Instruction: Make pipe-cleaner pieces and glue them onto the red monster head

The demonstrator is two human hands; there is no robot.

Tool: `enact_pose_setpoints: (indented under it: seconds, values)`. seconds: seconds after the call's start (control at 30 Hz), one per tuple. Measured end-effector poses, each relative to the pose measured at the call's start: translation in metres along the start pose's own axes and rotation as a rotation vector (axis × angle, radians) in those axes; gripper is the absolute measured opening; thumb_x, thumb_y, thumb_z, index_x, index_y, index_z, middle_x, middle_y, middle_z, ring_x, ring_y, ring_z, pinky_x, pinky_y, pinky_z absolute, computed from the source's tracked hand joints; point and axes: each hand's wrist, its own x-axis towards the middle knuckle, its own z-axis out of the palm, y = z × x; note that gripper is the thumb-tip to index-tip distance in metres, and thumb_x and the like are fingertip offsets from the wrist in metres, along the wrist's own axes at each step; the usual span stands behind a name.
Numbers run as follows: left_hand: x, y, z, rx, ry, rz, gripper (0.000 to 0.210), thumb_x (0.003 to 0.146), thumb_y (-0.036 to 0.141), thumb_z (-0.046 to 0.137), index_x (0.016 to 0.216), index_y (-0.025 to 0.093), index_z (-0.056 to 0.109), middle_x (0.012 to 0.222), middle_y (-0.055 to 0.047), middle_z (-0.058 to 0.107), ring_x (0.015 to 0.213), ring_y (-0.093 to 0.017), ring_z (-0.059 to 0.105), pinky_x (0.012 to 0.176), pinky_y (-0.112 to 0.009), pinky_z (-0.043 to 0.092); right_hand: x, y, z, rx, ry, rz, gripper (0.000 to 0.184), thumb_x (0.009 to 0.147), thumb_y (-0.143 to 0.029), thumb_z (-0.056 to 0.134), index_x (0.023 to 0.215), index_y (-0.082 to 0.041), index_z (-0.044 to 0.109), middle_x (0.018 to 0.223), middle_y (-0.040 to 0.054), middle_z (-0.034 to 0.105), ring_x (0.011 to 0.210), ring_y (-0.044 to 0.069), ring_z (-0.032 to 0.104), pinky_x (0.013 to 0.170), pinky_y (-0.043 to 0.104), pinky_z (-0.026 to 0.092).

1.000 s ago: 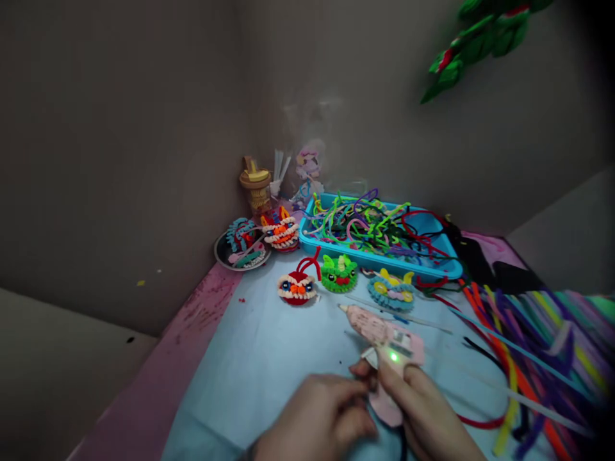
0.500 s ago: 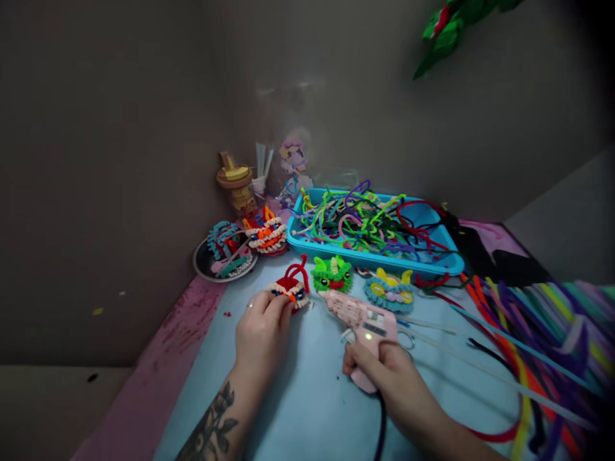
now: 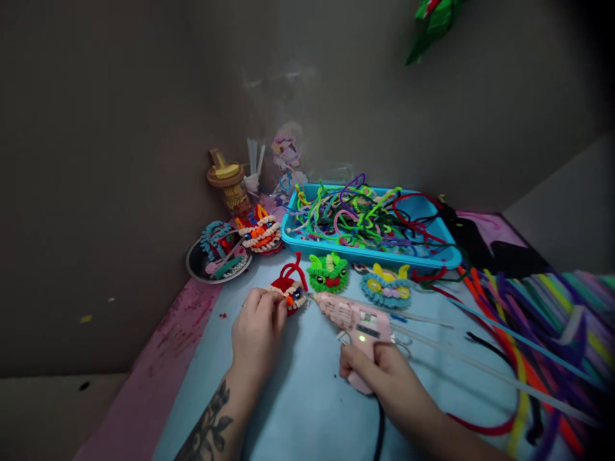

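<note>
My left hand (image 3: 259, 326) pinches the near left side of a red and cream pipe-cleaner head (image 3: 294, 296), which has dark eyes, an orange nose and red loops on top. My fingers cover part of it. In my right hand (image 3: 372, 368) is a pink hot glue gun (image 3: 353, 315) with a lit green light, gripped by its handle. Its nozzle points left and lies close to the red head; whether they touch I cannot tell. Just behind sit a green pipe-cleaner head (image 3: 328, 274) and a blue and yellow one (image 3: 385, 286).
A blue tray (image 3: 369, 253) of tangled pipe cleaners stands at the back. To its left are an orange and cream head (image 3: 261, 232), a metal bowl (image 3: 195, 262) and a lidded cup (image 3: 229, 186). Bundled pipe cleaners (image 3: 567, 320) and glue sticks (image 3: 519, 386) lie at right.
The view has shifted slightly. My left fingers have slid a little on the red head, showing less of its left side. The glue gun stays beside it, its nozzle slightly nearer.
</note>
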Motion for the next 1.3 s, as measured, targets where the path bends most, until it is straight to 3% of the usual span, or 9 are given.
enact_pose_setpoints:
  seconds: [0.17, 0.5, 0.83, 1.0, 1.1, 1.3]
  values:
    - [-0.002, -0.003, -0.002, -0.098, 0.012, 0.005, 0.009, 0.087, 0.023, 0.052, 0.085, 0.019, 0.060, 0.083, -0.003, 0.058, 0.076, -0.016, 0.057, 0.067, -0.026, 0.044, 0.001, 0.003, 0.001, -0.008, -0.006, -0.014, 0.048, 0.070, -0.062, 0.054, 0.057, -0.016, 0.061, 0.055, 0.0014, 0.054, 0.053, 0.014, 0.047, 0.054, 0.026, 0.040]
    - [0.000, 0.004, 0.002, 0.135, -0.018, 0.102, 0.013, 0.087, 0.023, 0.052, 0.081, 0.018, 0.063, 0.081, -0.004, 0.062, 0.074, -0.018, 0.056, 0.063, -0.026, 0.041, 0.000, 0.004, 0.002, 0.012, 0.001, -0.044, 0.045, 0.071, -0.059, 0.055, 0.058, -0.016, 0.060, 0.058, 0.0024, 0.057, 0.056, 0.014, 0.051, 0.057, 0.026, 0.043]
    - [0.001, -0.001, -0.001, -0.275, -0.082, -0.123, 0.013, 0.087, 0.023, 0.048, 0.078, 0.019, 0.056, 0.077, -0.001, 0.053, 0.070, -0.014, 0.053, 0.063, -0.025, 0.041, -0.001, 0.001, 0.001, -0.033, -0.017, -0.029, 0.043, 0.072, -0.055, 0.053, 0.058, -0.016, 0.060, 0.057, 0.0019, 0.054, 0.055, 0.014, 0.048, 0.056, 0.026, 0.041]
    - [0.001, -0.003, -0.002, -0.417, -0.076, -0.216, 0.015, 0.087, 0.024, 0.048, 0.077, 0.019, 0.057, 0.075, 0.000, 0.053, 0.067, -0.014, 0.052, 0.060, -0.024, 0.042, -0.002, -0.001, 0.006, 0.013, -0.025, -0.009, 0.030, 0.068, -0.046, 0.058, 0.059, -0.018, 0.054, 0.055, -0.0008, 0.052, 0.052, 0.013, 0.046, 0.052, 0.024, 0.039]
    - [-0.002, -0.001, -0.003, -0.348, -0.060, -0.131, 0.011, 0.086, 0.026, 0.051, 0.083, 0.019, 0.060, 0.079, -0.002, 0.056, 0.072, -0.015, 0.054, 0.064, -0.025, 0.043, -0.002, -0.004, 0.008, 0.045, 0.003, -0.013, 0.025, 0.067, -0.041, 0.059, 0.058, -0.020, 0.050, 0.054, -0.0020, 0.051, 0.051, 0.012, 0.046, 0.050, 0.023, 0.039]
    - [-0.004, 0.009, -0.004, -0.014, -0.069, 0.075, 0.014, 0.083, 0.028, 0.056, 0.093, 0.021, 0.064, 0.084, -0.005, 0.058, 0.078, -0.019, 0.054, 0.066, -0.028, 0.043, -0.003, -0.009, 0.005, 0.067, 0.093, -0.041, 0.030, 0.067, -0.047, 0.057, 0.059, -0.020, 0.050, 0.050, -0.0028, 0.046, 0.049, 0.012, 0.045, 0.051, 0.025, 0.041]
